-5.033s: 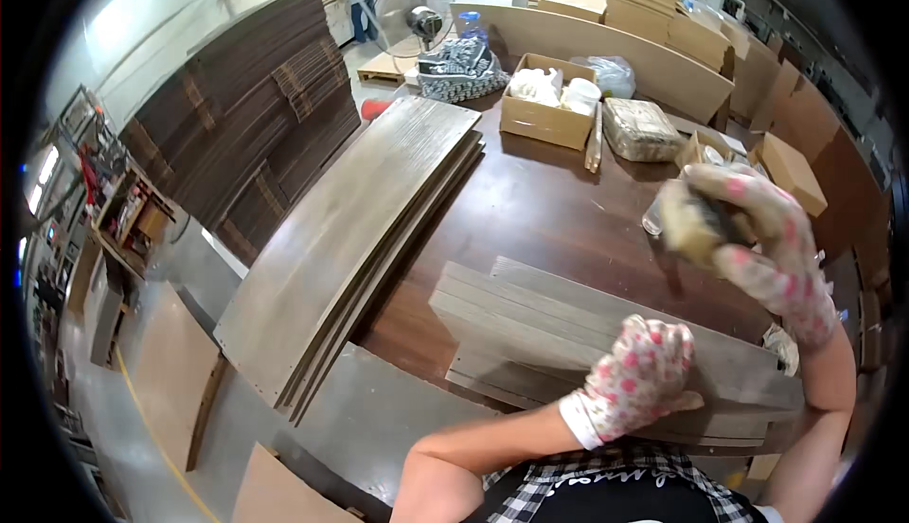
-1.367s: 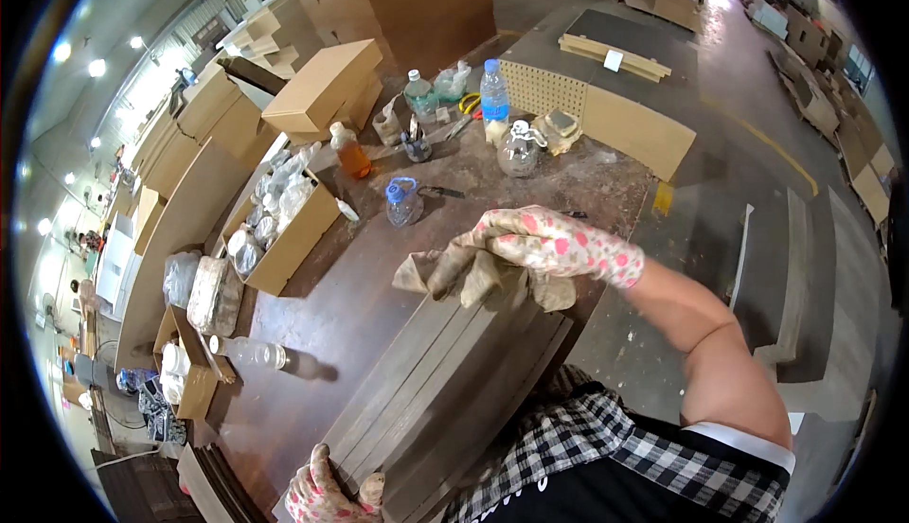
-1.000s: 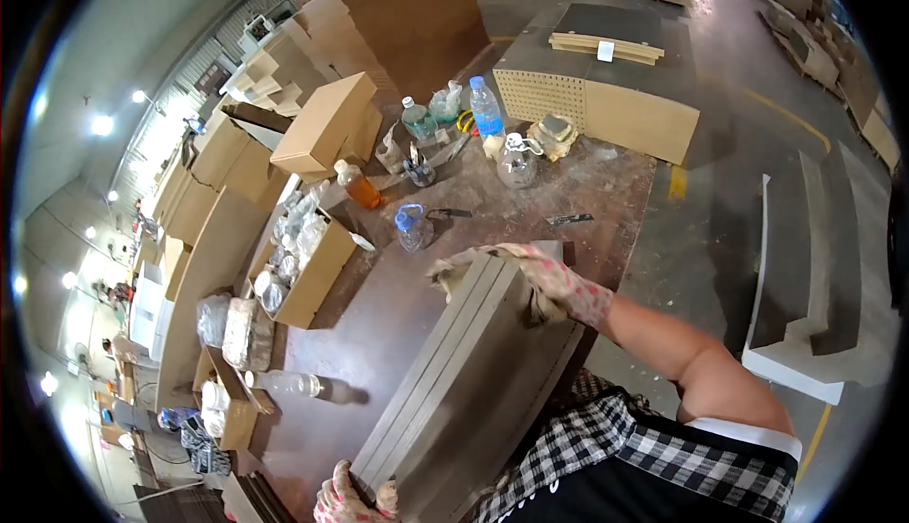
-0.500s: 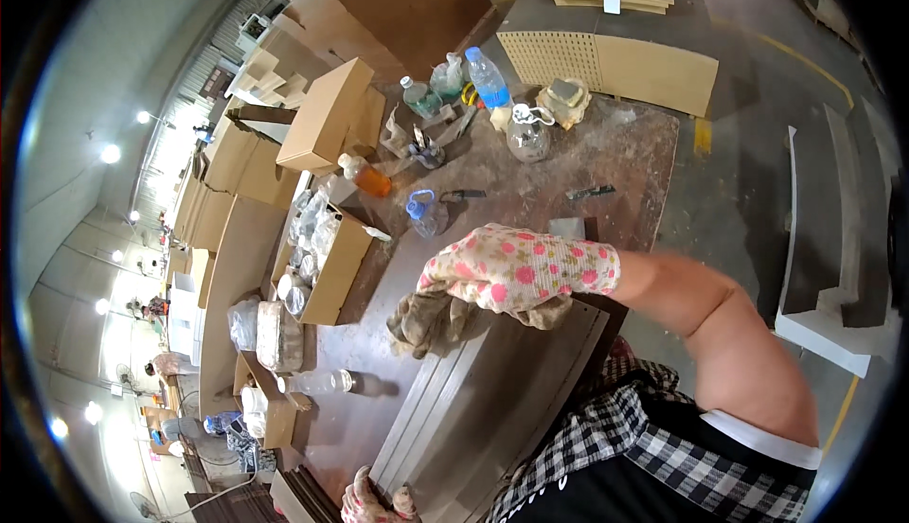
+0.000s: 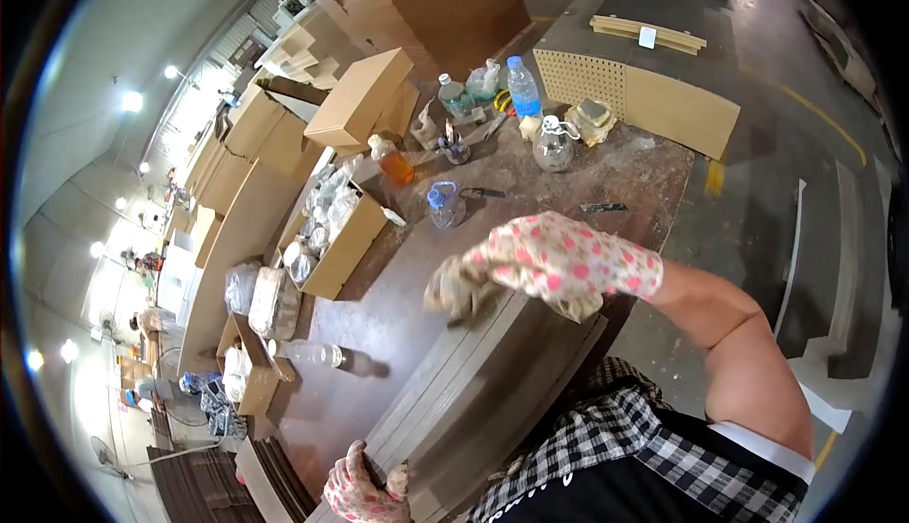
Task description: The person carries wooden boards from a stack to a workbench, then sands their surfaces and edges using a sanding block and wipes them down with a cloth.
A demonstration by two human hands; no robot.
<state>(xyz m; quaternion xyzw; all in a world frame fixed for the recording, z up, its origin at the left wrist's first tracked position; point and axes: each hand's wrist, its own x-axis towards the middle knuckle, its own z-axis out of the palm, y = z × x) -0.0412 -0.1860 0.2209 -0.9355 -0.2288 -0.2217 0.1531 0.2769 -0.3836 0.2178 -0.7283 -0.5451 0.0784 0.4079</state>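
My right hand (image 5: 568, 263), in a white glove with pink spots, is closed on a dirty grey-brown rag (image 5: 459, 288). It holds the rag at the far end of a stack of long grey boards (image 5: 464, 386) with grooved edges. Part of the rag also shows beneath the palm. At the bottom of the view my left hand (image 5: 365, 495), in a matching glove, grips the near end of the boards, thumb and fingers bent around an edge. Its lower part is cut off by the frame.
The brown worktable (image 5: 398, 267) carries an open carton (image 5: 341, 248) of plastic-wrapped items, a lying clear bottle (image 5: 308, 353), a blue-handled jug (image 5: 445, 206), a bottle of amber liquid (image 5: 391, 161) and a black knife (image 5: 603, 208). More boards (image 5: 275, 476) stand lower left.
My right hand and the rag have shifted slightly along the boards, the rag blurred by motion. The whole view has turned a little, moving the table things right and up.
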